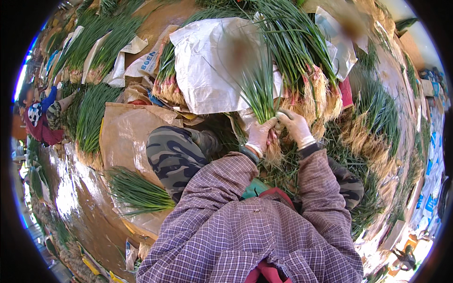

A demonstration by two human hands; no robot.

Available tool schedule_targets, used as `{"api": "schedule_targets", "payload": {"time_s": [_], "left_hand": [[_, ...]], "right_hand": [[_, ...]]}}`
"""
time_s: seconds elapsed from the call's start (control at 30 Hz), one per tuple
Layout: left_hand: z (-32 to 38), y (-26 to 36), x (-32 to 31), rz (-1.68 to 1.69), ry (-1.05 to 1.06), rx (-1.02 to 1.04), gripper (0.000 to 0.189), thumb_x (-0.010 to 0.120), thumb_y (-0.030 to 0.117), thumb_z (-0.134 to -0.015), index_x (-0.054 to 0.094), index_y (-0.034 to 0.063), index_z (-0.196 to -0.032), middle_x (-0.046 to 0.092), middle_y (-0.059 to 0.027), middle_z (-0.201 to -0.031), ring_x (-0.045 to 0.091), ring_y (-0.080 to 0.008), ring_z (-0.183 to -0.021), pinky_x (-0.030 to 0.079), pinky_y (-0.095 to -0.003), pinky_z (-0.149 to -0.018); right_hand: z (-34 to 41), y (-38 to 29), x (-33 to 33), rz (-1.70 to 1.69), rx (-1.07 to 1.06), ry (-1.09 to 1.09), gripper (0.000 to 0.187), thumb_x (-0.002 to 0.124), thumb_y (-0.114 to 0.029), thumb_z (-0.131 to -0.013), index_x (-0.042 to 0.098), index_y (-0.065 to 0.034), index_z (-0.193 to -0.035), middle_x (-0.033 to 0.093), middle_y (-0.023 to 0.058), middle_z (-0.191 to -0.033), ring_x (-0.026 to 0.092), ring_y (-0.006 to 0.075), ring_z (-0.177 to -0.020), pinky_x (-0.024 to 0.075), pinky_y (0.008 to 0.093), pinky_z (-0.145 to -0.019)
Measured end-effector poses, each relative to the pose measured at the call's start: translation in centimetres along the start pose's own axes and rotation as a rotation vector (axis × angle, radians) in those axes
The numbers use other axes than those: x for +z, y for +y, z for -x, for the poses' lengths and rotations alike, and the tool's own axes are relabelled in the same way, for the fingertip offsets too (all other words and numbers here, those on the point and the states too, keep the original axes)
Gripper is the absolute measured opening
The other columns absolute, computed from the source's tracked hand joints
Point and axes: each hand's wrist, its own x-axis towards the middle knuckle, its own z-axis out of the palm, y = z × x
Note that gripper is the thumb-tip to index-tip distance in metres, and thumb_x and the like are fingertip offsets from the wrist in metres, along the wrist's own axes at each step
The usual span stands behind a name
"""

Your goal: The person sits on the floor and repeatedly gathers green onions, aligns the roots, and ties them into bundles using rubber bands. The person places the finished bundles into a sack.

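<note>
My left hand [261, 136], in a thin whitish glove, is closed around the lower stems of a bunch of green onions [261, 102]. Their leaves point away from me, and their pale roots hang below the fist. Gloved as well, my right hand [294, 127] touches the bunch at its right side, with fingers bent at the stems; whether it pinches a stem cannot be told. Just beyond the hands lies a white woven sack [201, 70]. A large heap of rooted green onions [297, 63] rests to its right, and a smaller pile [168, 83] shows at its left edge.
Brown paper sacking [134, 131] lies left of my camouflage-clad knee, with another onion bunch [141, 192] nearer me. Leaf scraps [283, 177] cover the ground under my hands. More onions [375, 116] lie at right. Another person [42, 116] sits at far left among onion piles.
</note>
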Motion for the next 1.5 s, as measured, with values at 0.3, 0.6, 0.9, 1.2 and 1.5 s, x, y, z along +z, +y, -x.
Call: {"api": "schedule_targets", "payload": {"time_s": [0.3,0.6,0.9,1.2,1.5], "left_hand": [[-1.3,-2.8,-0.5,-0.143,0.197,0.109,0.016,0.068,0.018,-0.085,0.061,0.0053,-0.078,0.06,-0.0031,-0.058,0.053,-0.0119,-0.04,0.034,-0.0231,-0.033],[0.1,0.3,1.0,-0.323,0.077,0.029,0.014,0.064,0.015,-0.089,0.062,0.001,-0.092,0.063,-0.0044,-0.066,0.058,-0.0105,-0.051,0.045,-0.0229,-0.042],[-2.3,2.3,-1.6,-0.076,-0.044,0.083,0.013,0.062,0.015,-0.09,0.06,0.002,-0.091,0.065,-0.008,-0.069,0.059,-0.0128,-0.051,0.049,-0.0245,-0.044],[-4.2,0.8,-3.2,0.082,-0.091,-0.102,0.024,0.064,0.018,-0.089,0.063,0.0041,-0.109,0.052,0.0029,-0.062,0.044,-0.0075,-0.044,0.042,-0.0215,-0.041],[-3.6,2.8,0.2,-0.196,0.068,0.086,0.015,0.067,0.016,-0.085,0.068,0.0007,-0.083,0.061,-0.0048,-0.056,0.05,-0.0086,-0.037,0.037,-0.0196,-0.033]], "right_hand": [[-0.1,-1.8,4.1,0.064,0.021,0.301,0.03,0.06,-0.032,-0.09,0.065,-0.0027,-0.096,0.064,0.0109,-0.072,0.058,0.0238,-0.058,0.0481,0.0325,-0.058],[4.0,1.2,1.1,-0.858,-0.142,0.194,0.026,0.045,-0.023,-0.1,0.056,-0.0019,-0.089,0.06,0.0032,-0.075,0.053,0.0103,-0.058,0.044,0.0236,-0.053],[1.0,5.4,-2.9,0.495,-0.172,-0.147,0.046,0.061,-0.036,-0.089,0.056,-0.0101,-0.127,0.065,0.0143,-0.112,0.063,0.03,-0.101,0.0484,0.0388,-0.092],[-6.3,-0.3,1.5,0.636,0.012,0.264,0.036,0.063,-0.03,-0.086,0.058,-0.0073,-0.114,0.063,0.0156,-0.102,0.062,0.0321,-0.095,0.0496,0.0406,-0.082],[1.6,-0.9,1.8,1.217,-0.668,0.384,0.03,0.057,-0.018,-0.089,0.057,-0.0111,-0.117,0.064,0.0053,-0.096,0.059,0.0153,-0.065,0.0478,0.0315,-0.056]]}}
